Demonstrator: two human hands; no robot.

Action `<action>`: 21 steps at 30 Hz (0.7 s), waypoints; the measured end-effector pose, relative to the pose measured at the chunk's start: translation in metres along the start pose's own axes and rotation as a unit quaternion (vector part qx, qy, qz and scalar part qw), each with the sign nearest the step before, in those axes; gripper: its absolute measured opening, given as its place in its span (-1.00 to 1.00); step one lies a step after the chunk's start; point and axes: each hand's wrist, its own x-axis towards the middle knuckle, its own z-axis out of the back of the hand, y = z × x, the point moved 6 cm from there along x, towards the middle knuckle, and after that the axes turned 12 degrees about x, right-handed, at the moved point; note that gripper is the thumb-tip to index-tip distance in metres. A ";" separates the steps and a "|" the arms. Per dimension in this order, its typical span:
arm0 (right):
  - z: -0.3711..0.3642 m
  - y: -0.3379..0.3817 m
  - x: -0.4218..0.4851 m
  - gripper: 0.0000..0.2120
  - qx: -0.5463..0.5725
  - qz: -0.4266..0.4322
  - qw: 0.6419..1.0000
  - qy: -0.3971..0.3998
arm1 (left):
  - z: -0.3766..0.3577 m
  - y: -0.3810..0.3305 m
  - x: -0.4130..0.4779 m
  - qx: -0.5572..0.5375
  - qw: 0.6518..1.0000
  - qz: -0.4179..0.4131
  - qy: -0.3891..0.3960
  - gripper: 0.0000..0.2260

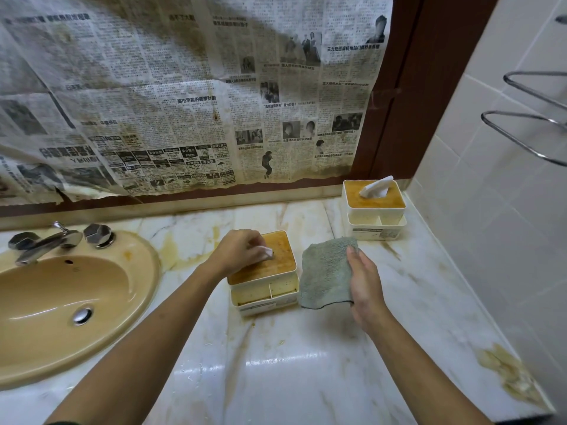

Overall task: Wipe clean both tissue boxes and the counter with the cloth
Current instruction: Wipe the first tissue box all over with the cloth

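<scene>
Two white tissue boxes with wooden lids stand on the marble counter point(276, 378). The near box point(270, 286) sits mid-counter, its lid streaked with grime. My left hand point(239, 251) rests on that lid and pinches the white tissue point(266, 251) sticking out of its slot. My right hand point(363, 280) holds a grey-green cloth point(325, 273) by its right edge, hanging just right of the near box. The far box point(374, 210) stands in the back right corner with a tissue poking up.
A beige sink point(61, 302) with a chrome tap point(46, 240) fills the left. Stained newspaper point(184, 102) covers the wall behind. Yellow-brown stains mark the counter near the tap and at the right front edge point(506, 372). A tiled wall with a chrome towel rack point(534, 118) bounds the right.
</scene>
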 end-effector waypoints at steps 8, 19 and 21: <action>0.000 0.000 0.002 -0.73 -0.003 0.000 1.000 -0.003 | 0.000 0.005 -0.004 -0.026 1.000 0.006 -0.002 -0.64; -0.004 -0.002 0.002 -0.73 0.001 -0.006 1.000 0.002 | 0.005 0.004 -0.002 -0.006 0.999 0.037 -0.028 -0.81; -0.006 0.000 0.002 -0.73 0.004 -0.005 1.000 0.003 | 0.003 0.009 -0.003 -0.022 0.999 0.041 -0.015 -0.74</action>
